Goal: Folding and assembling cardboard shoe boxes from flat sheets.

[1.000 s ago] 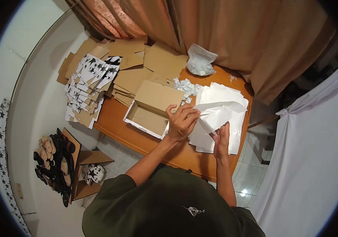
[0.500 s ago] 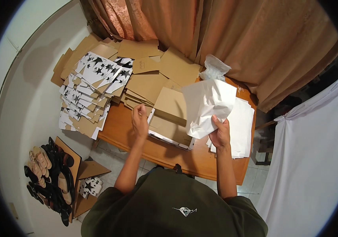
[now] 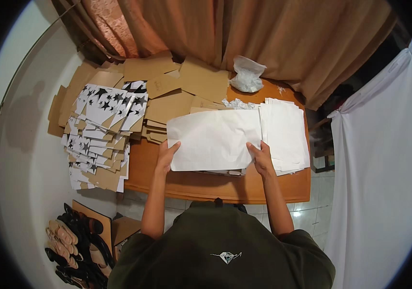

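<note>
A sheet of white paper [image 3: 213,139], lightly creased, is stretched out between my two hands above the table. My left hand [image 3: 166,155] pinches its left edge, thumb on top. At the opposite edge my right hand [image 3: 260,156] grips the sheet the same way. Beneath the paper lies the cardboard box, mostly hidden; a bit of its front edge [image 3: 235,172] peeks out below the sheet. Right beside my right hand is a stack of white paper sheets [image 3: 285,137].
Flattened cardboard boxes with black stars [image 3: 102,108] pile up at the left. Plain brown cardboard pieces [image 3: 203,77] lie behind. A clear plastic bag [image 3: 248,77] and small white packets [image 3: 239,104] are at the back. Shoes [image 3: 78,241] stand lower left; a white cloth [image 3: 374,159] hangs right.
The white paper, earlier held up in my right hand alone, has moved left over the box and is spread flat. My left hand has taken hold of its left edge.
</note>
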{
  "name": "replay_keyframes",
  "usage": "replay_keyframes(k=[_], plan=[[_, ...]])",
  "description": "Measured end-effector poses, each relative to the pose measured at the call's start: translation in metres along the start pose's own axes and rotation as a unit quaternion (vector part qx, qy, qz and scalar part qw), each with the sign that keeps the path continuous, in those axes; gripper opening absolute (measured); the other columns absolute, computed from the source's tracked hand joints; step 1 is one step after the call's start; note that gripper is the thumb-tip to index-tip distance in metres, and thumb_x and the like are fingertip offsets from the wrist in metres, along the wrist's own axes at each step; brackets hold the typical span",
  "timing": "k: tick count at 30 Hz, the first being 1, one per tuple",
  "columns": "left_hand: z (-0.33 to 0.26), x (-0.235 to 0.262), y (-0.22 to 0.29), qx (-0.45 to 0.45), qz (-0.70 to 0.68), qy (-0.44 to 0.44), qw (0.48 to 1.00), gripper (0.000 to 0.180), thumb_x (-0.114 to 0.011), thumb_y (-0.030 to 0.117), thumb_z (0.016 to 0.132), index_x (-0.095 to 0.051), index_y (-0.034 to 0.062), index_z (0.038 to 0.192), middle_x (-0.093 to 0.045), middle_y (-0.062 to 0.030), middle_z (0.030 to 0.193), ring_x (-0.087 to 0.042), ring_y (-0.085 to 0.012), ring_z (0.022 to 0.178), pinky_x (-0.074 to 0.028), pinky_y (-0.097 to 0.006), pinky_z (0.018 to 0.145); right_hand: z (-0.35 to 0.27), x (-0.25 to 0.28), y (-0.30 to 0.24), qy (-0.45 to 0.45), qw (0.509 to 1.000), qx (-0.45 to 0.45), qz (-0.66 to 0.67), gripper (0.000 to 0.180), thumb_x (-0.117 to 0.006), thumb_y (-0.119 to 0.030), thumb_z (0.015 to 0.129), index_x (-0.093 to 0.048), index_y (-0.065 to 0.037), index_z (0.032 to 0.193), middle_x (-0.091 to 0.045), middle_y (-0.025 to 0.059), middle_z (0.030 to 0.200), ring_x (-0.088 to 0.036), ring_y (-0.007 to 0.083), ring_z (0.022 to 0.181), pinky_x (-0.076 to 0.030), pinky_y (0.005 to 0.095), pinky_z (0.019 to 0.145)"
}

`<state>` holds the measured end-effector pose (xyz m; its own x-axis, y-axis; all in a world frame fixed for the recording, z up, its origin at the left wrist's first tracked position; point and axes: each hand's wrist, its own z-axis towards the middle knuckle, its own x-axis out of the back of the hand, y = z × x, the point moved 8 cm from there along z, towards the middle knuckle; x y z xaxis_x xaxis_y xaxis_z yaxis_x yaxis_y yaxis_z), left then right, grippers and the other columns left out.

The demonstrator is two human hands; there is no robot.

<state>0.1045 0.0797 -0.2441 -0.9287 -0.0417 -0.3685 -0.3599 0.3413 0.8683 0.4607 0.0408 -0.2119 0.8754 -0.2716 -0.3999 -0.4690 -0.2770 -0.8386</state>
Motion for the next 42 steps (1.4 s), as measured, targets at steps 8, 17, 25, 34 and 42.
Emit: replay_keyframes(k=[8,17,25,34,42], plan=[[0.026,0.02,-0.032,-0.046,0.357,0.039,0.932,0.022,-0.077,0.011,0.088,-0.064,0.0016,0.104,-0.068,-0.0092,0.094,-0.064,-0.0166,0.079,-0.05,-0.027,0.063,-0.008,0.059,0.019,0.14,0.887,0.098,-0.429,0.059,-0.082,-0.018,0.082,-0.058,0.009,0.128,-0.066,0.0274,0.114,-0.064,0.0355,0.106,-0.051,0.0443,0.091],[0.006,-0.103,0.022,-0.33,0.589,-0.137,0.725,0.028,-0.069,0.016,0.092,-0.065,0.0037,0.116,-0.062,-0.0162,0.119,-0.058,-0.0342,0.111,-0.048,-0.047,0.092,-0.01,-0.05,0.006,-0.018,0.654,0.324,-0.683,0.044,-0.071,-0.012,0.085,-0.062,-0.006,0.128,-0.053,0.0213,0.134,-0.047,0.0413,0.126,-0.04,0.0496,0.108],[0.01,-0.109,-0.045,-0.25,0.735,-0.275,0.568,0.069,-0.085,0.02,0.073,-0.056,0.0116,0.134,-0.047,-0.0148,0.144,-0.049,-0.0334,0.128,-0.043,-0.052,0.099,0.01,-0.071,0.067,-0.098,0.564,0.336,-0.748,0.036,-0.055,-0.013,0.091,-0.066,-0.014,0.125,-0.055,0.0179,0.127,-0.051,0.0359,0.12,-0.042,0.0486,0.104],[0.022,-0.101,-0.067,-0.178,0.735,-0.314,0.573,0.096,-0.093,0.03,0.064,-0.046,0.0142,0.146,-0.045,-0.0156,0.143,-0.047,-0.035,0.129,-0.046,-0.051,0.095,0.022,-0.055,0.105,-0.129,0.572,0.244,-0.773,0.049,-0.056,-0.016,0.091,-0.057,-0.019,0.139,-0.055,0.0159,0.123,-0.056,0.0332,0.116,-0.054,0.0422,0.083],[0.045,-0.095,-0.102,-0.087,0.781,-0.326,0.526,0.111,-0.095,0.04,0.059,-0.039,0.0155,0.152,-0.041,-0.0185,0.145,-0.044,-0.0384,0.134,-0.048,-0.054,0.1,0.043,-0.037,0.142,-0.197,0.549,0.113,-0.805,0.058,-0.049,-0.014,0.096,-0.039,-0.015,0.153,-0.04,0.0268,0.141,-0.052,0.0425,0.129,-0.059,0.0446,0.087]])
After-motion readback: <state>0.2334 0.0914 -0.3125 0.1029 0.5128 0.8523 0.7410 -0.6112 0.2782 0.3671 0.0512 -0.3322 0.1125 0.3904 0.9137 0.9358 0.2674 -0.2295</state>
